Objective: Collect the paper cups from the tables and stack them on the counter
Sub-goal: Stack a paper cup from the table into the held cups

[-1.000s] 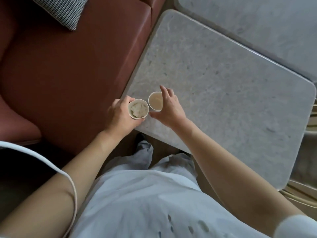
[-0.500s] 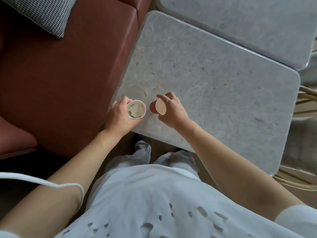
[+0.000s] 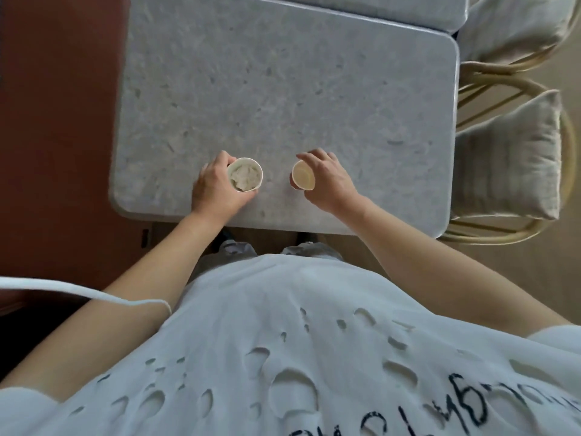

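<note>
Two paper cups: one (image 3: 245, 178) gripped in left hand (image 3: 217, 187), other (image 3: 303, 180) in right hand (image 3: 330, 183).

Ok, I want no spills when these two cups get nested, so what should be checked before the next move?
1. Left hand grips the cup with crumpled paper: ok.
2. Right hand grips the empty cup: ok.
3. Cups apart, with room to bring them together: ok.
4. The cup in the left hand is clear inside for nesting: not ok, a crumpled wad sits in it.
5. The empty cup is dry inside: cannot tell, only a tan lining shows.
6. No cups left on the table: ok for the part in view.
</note>
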